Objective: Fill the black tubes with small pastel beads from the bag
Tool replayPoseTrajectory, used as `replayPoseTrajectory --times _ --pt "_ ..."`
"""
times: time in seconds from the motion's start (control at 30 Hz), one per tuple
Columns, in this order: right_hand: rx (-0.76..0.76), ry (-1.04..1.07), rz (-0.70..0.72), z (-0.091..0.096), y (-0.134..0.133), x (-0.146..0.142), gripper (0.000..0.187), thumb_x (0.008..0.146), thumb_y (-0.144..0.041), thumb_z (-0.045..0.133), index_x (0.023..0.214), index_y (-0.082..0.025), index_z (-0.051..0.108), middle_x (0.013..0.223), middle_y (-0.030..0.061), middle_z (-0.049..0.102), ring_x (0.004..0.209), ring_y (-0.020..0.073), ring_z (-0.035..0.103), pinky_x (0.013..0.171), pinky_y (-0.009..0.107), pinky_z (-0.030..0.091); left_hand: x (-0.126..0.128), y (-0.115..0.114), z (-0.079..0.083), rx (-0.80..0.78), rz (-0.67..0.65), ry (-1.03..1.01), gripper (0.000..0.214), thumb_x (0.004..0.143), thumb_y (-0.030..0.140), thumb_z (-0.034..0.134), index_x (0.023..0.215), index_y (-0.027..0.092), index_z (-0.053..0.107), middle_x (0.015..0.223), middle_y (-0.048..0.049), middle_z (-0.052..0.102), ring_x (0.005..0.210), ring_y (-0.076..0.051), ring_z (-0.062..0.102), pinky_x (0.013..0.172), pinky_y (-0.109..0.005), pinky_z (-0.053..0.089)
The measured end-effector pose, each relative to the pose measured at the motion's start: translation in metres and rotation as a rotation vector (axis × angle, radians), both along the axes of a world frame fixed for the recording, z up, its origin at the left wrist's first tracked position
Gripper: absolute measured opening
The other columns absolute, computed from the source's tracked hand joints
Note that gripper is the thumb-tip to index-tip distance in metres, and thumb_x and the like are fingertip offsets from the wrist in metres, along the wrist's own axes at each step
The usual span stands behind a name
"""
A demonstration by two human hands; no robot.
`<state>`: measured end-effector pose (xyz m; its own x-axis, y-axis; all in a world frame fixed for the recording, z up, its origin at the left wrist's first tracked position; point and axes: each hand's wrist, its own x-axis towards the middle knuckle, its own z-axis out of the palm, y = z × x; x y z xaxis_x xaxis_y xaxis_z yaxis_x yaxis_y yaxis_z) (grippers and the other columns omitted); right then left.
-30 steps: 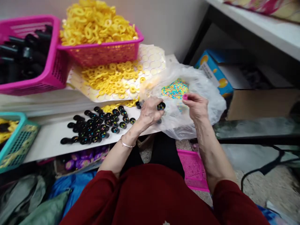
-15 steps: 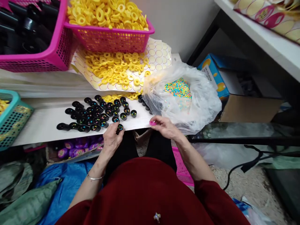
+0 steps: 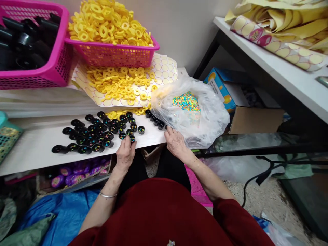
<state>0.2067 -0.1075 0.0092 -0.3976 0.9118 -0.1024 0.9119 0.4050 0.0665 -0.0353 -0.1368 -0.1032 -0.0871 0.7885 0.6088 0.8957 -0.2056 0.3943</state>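
Near the table's front edge, my left hand (image 3: 125, 154) pinches a small black cup (image 3: 132, 139) with coloured beads inside. More black cups (image 3: 91, 135), several with beads in the bottom, stand crowded to its left. My right hand (image 3: 176, 142) has its fingers closed at a black cup (image 3: 166, 127) beside the plastic bag, mostly hidden by the fingertips. Whether a pink piece is still in this hand cannot be seen. The clear bag (image 3: 211, 118) lies spread out with multicoloured beads (image 3: 186, 101) in it. Several black cups (image 3: 155, 120) line its left edge.
Yellow rings (image 3: 120, 83) lie on a sticker sheet (image 3: 166, 68) behind the cups. A pink basket (image 3: 115, 56) heaped with yellow rings and another (image 3: 55, 70) with black tubes stand behind. An open carton (image 3: 256, 119) sits right, below a white shelf (image 3: 276, 65).
My right hand has moved forward to the cups at the bag's edge, and the pink piece it held is out of sight. My left hand keeps its cup near the row. The view has shifted.
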Motion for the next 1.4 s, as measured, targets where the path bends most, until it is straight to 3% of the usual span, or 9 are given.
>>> replayPoseTrajectory --times 0.27,0.37,0.53,0.77,0.93,1.03,1.17,1.27,1.4 --pt "0.222 0.280 -0.181 -0.017 0.028 0.026 0.026 0.088 -0.007 0.038 0.103 -0.014 0.058 0.142 0.0235 0.052 0.102 0.0272 0.060 0.083 0.039 0.050 -0.004 -0.003 -0.004 0.026 0.004 -0.058 0.033 0.089 0.032 0.064 0.116 0.012 0.062 0.083 -0.0098 0.069 0.075 -0.019 0.068 0.070 -0.028 0.052" --pt "0.229 0.509 -0.279 -0.027 0.046 0.046 0.020 0.090 -0.015 0.041 0.102 -0.017 0.056 0.138 0.0211 0.056 0.110 0.0272 0.059 0.093 0.041 0.049 -0.004 -0.002 -0.006 0.016 0.029 -0.078 0.033 0.089 0.033 0.063 0.114 0.012 0.062 0.080 -0.0089 0.069 0.070 -0.018 0.067 0.068 -0.027 0.051" --pt "0.171 0.885 -0.401 -0.040 0.074 0.073 0.013 0.090 -0.029 0.045 0.095 -0.021 0.054 0.109 0.0134 0.065 0.101 0.0240 0.062 0.092 0.039 0.049 0.000 0.000 -0.003 -0.024 0.067 -0.096 0.035 0.090 0.034 0.061 0.116 0.011 0.062 0.073 -0.0062 0.067 0.064 -0.017 0.064 0.065 -0.027 0.050" --pt "0.169 1.011 -0.386 -0.041 0.082 0.079 0.013 0.083 -0.027 0.051 0.094 -0.022 0.056 0.120 0.0145 0.061 0.113 0.0247 0.057 0.096 0.040 0.048 -0.001 -0.004 0.004 -0.018 0.111 -0.130 0.036 0.089 0.037 0.062 0.114 0.012 0.061 0.069 -0.0043 0.066 0.059 -0.016 0.062 0.061 -0.027 0.049" --pt "0.256 1.006 -0.407 -0.024 0.054 0.069 0.020 0.083 -0.027 0.051 0.101 -0.024 0.058 0.132 0.0122 0.056 0.122 0.0255 0.051 0.094 0.042 0.049 0.006 -0.018 0.013 0.017 0.063 -0.079 0.032 0.087 0.037 0.066 0.108 0.013 0.064 0.073 -0.0075 0.067 0.067 -0.019 0.065 0.067 -0.030 0.049" --pt "0.348 1.018 -0.443 -0.013 0.047 0.069 0.017 0.084 -0.027 0.049 0.098 -0.023 0.058 0.115 0.0106 0.061 0.109 0.0244 0.055 0.089 0.038 0.049 0.042 -0.010 0.026 -0.011 -0.152 -0.133 0.024 0.090 0.033 0.063 0.105 0.015 0.064 0.086 -0.0105 0.070 0.078 -0.020 0.067 0.074 -0.031 0.051" --pt "0.394 0.796 -0.519 0.000 0.071 0.088 0.018 0.086 -0.025 0.047 0.096 -0.020 0.061 0.104 0.0092 0.062 0.102 0.0244 0.053 0.090 0.038 0.045 0.114 0.023 0.038 -0.148 -0.368 -0.129 0.026 0.092 0.032 0.056 0.111 0.015 0.062 0.102 -0.0136 0.069 0.090 -0.022 0.066 0.079 -0.033 0.052" --pt "0.273 0.496 -0.550 0.011 0.100 0.108 0.022 0.087 -0.020 0.044 0.096 -0.018 0.065 0.104 0.0107 0.064 0.103 0.0258 0.051 0.090 0.037 0.042 0.153 0.044 0.041 -0.231 -0.357 -0.059 0.031 0.088 0.033 0.059 0.111 0.013 0.062 0.101 -0.0164 0.067 0.094 -0.027 0.064 0.082 -0.037 0.050" --pt "0.093 0.182 -0.482 0.020 0.129 0.129 0.033 0.085 -0.009 0.042 0.107 -0.016 0.066 0.115 0.0135 0.064 0.106 0.0266 0.049 0.085 0.035 0.040 0.170 0.052 0.040 -0.310 -0.296 0.018 0.025 0.086 0.026 0.058 0.106 0.013 0.064 0.092 -0.0139 0.066 0.088 -0.027 0.063 0.077 -0.036 0.047"
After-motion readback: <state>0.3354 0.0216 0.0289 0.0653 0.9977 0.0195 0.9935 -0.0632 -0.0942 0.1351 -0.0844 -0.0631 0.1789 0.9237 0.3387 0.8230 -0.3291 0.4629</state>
